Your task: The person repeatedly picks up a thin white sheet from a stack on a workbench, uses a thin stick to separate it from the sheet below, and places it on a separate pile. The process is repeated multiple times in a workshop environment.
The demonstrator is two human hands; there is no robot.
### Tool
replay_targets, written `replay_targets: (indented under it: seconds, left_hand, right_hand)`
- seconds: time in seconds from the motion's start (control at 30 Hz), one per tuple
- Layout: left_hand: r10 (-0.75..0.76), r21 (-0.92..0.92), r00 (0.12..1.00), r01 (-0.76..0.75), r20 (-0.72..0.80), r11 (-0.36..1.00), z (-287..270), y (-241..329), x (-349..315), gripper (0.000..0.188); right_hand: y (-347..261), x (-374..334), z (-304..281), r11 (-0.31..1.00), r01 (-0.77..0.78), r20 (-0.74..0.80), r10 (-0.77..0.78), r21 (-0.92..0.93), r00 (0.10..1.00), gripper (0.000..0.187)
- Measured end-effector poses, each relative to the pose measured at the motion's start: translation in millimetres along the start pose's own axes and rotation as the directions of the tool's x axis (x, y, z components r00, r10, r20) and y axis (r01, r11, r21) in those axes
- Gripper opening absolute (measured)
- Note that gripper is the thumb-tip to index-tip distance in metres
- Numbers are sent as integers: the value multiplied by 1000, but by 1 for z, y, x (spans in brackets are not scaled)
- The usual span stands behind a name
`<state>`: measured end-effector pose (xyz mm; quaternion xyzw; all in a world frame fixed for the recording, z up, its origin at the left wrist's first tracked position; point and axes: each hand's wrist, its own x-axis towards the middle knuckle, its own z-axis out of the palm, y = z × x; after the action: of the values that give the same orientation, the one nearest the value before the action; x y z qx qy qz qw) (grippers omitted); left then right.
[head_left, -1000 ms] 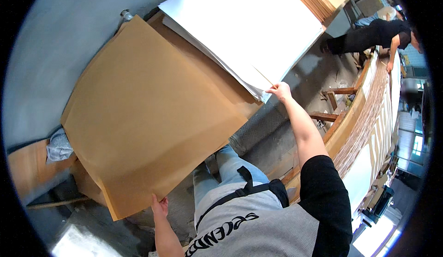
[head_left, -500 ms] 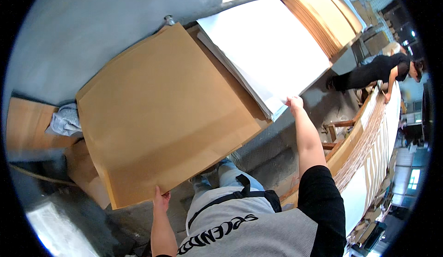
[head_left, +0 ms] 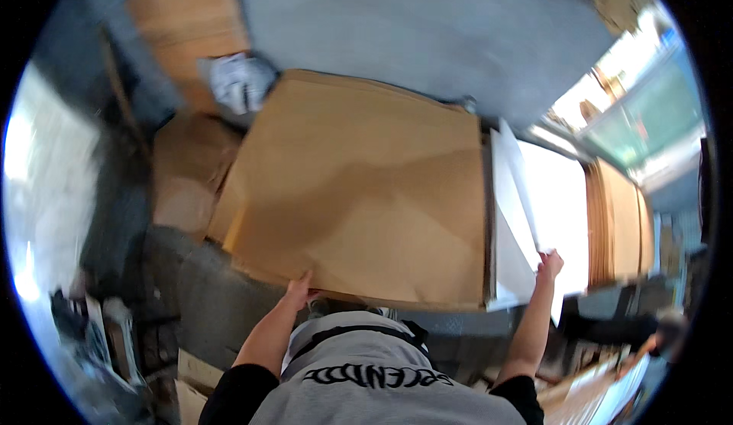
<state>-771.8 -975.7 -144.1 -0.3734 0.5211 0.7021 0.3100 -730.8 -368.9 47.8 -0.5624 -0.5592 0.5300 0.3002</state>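
A wide stack of brown paper sheets (head_left: 366, 188) lies in front of me. At its near edge my left hand (head_left: 300, 292) is closed, the thumb on top and the other fingers mostly hidden at the rim. To the right lies a stack of large white sheets (head_left: 565, 203). My right hand (head_left: 549, 263) is closed on the edge of the top white sheet (head_left: 513, 196), which is lifted and curls over toward the left. Where the two stacks meet, a dark gap runs along the brown paper's right side.
More brown sheets (head_left: 620, 219) are piled at the far right, below a window (head_left: 641, 112). A grey wall (head_left: 427, 28) stands behind. A cloth bundle (head_left: 240, 85) and a brown board (head_left: 187, 32) are at the left back. Another person (head_left: 618, 329), blurred, is at the lower right.
The view has swung left. My right hand has lifted the white sheet's edge and drawn it back; earlier it held the stack's near corner. My left hand stays at the brown paper's near edge.
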Motion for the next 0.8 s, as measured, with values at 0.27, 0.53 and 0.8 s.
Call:
replay_targets:
  seconds: [0.27, 0.53, 0.8]
  left_hand:
    - [-93, -70, 995, 94, 21, 993, 3, -11, 3, 46]
    - [-21, -189, 987, 51, 160, 981, -1, -29, 19, 39]
    - [-42, -175, 977, 80, 210, 981, 3, -19, 3, 28]
  right_hand:
    - [4, -259, 203, 763, 578, 659, -596, 289, 458, 16]
    - [141, -441, 281, 607, 779, 955, -295, 161, 33, 20]
    - [204, -448, 270, 756, 654, 998, 29, 14, -55, 21]
